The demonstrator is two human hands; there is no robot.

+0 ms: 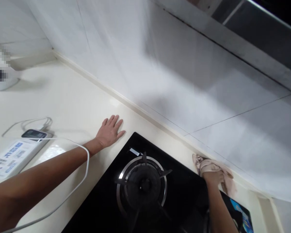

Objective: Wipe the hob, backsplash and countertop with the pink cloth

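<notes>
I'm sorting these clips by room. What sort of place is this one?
Most likely a home kitchen: a black glass hob with a gas burner is set into a cream countertop below a tiled wall. The right hand presses a pink cloth at the hob's back edge.

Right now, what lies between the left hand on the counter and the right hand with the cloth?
In the head view, the gas burner on the black glass hob lies between the left hand and right hand.
</notes>
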